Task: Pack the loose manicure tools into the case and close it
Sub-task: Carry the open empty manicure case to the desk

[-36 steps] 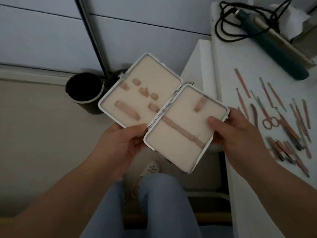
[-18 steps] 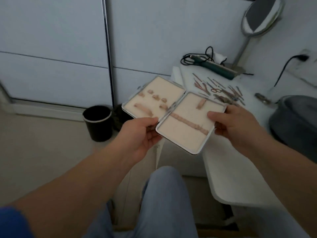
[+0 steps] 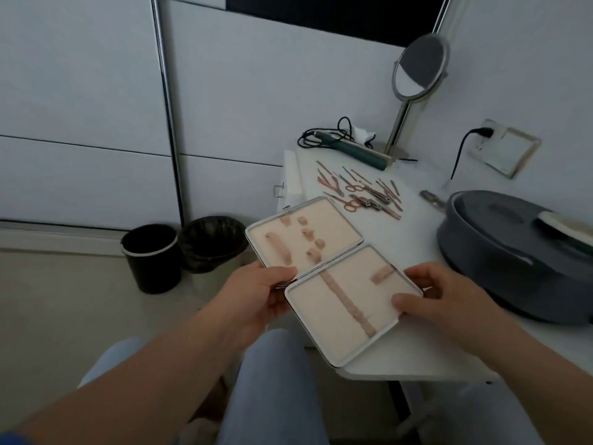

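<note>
Tools (image 3: 362, 192) for the manicure, thin rose-gold and steel pieces including two small scissors and a nipper, lie loose in a scatter on the white tabletop (image 3: 398, 239), beyond the far edge of the open case and well apart from it. None is in the case yet.

That hinged, metal-rimmed manicure case with cream padded lining (image 3: 330, 274) is held open like a book above the near corner of the tabletop. The left hand (image 3: 253, 300) grips it at the hinge end nearest the person, thumb on top of the rim. The right hand (image 3: 449, 303) pinches the right edge of the nearer half, thumb on the lining and fingers curled behind.

Both halves of the case are empty of tools. The farther half carries several small tan loops and one longer strap; the nearer half has a long tan strap of loops running across it and one short loop near its right edge.

The case looks rigid and light, with a smooth rim that could slip, so holding it by the frame edges as now seems sound; laying it flat on the tabletop would probably free both hands. The tools seem stiff, light and slippery, some with sharp points, and are likely best pinched at mid-shaft or by the scissor rings, then slid under the loops, which probably stretch a little.

Left of the case, on the floor, stand a black round bin (image 3: 150, 255) and a second bin lined with a dark bag (image 3: 213, 242); what is in them cannot be made out.
</note>
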Demonstrator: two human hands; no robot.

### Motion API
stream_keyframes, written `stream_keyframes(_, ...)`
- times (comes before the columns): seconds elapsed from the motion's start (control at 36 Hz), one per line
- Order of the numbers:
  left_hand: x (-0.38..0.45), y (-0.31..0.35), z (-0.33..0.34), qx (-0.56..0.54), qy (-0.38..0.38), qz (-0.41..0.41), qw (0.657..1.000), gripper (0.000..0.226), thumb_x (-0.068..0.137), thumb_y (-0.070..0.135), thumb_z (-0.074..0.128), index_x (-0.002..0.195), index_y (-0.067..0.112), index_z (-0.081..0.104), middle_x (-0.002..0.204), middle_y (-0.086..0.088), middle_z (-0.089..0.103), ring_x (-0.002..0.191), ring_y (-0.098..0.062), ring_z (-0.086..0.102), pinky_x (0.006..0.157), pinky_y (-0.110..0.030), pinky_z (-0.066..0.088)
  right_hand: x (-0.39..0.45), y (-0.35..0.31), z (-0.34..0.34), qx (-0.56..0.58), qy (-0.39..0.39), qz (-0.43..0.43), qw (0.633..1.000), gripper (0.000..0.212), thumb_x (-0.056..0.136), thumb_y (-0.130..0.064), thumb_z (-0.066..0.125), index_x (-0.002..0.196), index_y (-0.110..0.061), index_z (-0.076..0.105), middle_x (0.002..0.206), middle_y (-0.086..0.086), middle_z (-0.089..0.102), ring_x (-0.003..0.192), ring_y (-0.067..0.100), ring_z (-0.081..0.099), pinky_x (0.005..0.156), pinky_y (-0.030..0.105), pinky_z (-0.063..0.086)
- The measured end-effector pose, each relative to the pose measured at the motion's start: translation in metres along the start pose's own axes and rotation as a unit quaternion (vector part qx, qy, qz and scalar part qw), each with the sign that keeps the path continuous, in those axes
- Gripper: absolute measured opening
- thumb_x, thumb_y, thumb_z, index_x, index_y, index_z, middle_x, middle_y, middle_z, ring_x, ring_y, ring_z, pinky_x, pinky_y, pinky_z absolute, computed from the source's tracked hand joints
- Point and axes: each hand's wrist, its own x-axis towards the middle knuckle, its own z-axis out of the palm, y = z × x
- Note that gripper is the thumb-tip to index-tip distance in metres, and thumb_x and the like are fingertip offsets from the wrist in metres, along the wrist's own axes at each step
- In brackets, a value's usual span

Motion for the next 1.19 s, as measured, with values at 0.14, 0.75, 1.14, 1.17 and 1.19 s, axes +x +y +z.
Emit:
stream_keyframes(0.14,0.027,0.009,0.006,0.053,-0.006,-0.033,0.998,0.02,0.083,0.01,0.055,0.101,0.008,0.063,0.091,-0.01,0.069,0.077,-0.02,0.06,0.065,-0.028,0.049,0.01,0.013,-0.007,-0.03,-0.019,0.012,0.999,0.018,0.073,-0.041,0.069,0.086,-0.04,0.057,0.08,-0.018,0.06,0.068,-0.004,0.056,0.053,0.009,0.037)
stream_keyframes(0.75,0.057,0.04,-0.028,0.007,-0.029,-0.106,0.994,0.055,0.065,0.049,0.057,0.102,0.009,0.065,0.092,-0.01,0.069,0.076,-0.024,0.065,0.059,-0.03,0.053,0.087,-0.007,0.002,-0.139,-0.06,-0.077,0.985,0.044,0.085,-0.03,0.06,0.127,-0.033,0.048,0.112,-0.02,0.049,0.104,0.002,0.044,0.088,0.022,0.034)
stream_keyframes(1.14,0.032,0.012,0.006,0.094,0.082,0.09,0.988,0.059,0.08,-0.009,0.053,0.103,0.046,0.049,0.077,0.014,0.072,0.07,-0.011,0.068,0.054,-0.025,0.055,0.048,-0.03,0.035,-0.245,0.028,-0.126,0.961,0.055,0.066,-0.075,0.035,0.101,-0.038,0.057,0.09,-0.024,0.046,0.087,0.0,0.042,0.068,0.018,0.033)
stream_keyframes(1.17,0.026,0.006,0.009,0.087,0.083,0.094,0.988,0.06,0.081,-0.008,0.052,0.108,0.046,0.046,0.083,0.012,0.072,0.075,-0.012,0.069,0.057,-0.025,0.056,0.048,-0.031,0.037,-0.251,0.036,-0.131,0.958,0.055,0.066,-0.075,0.037,0.099,-0.036,0.058,0.092,-0.021,0.049,0.09,0.002,0.043,0.071,0.02,0.034)
stream_keyframes(1.19,0.02,0.001,0.011,0.083,0.084,0.095,0.988,0.061,0.082,-0.007,0.053,0.114,0.044,0.044,0.089,0.009,0.072,0.081,-0.012,0.068,0.062,-0.027,0.057,0.049,-0.032,0.037,-0.25,0.04,-0.132,0.958,0.052,0.068,-0.072,0.04,0.098,-0.035,0.06,0.093,-0.018,0.051,0.091,0.004,0.044,0.074,0.022,0.035)
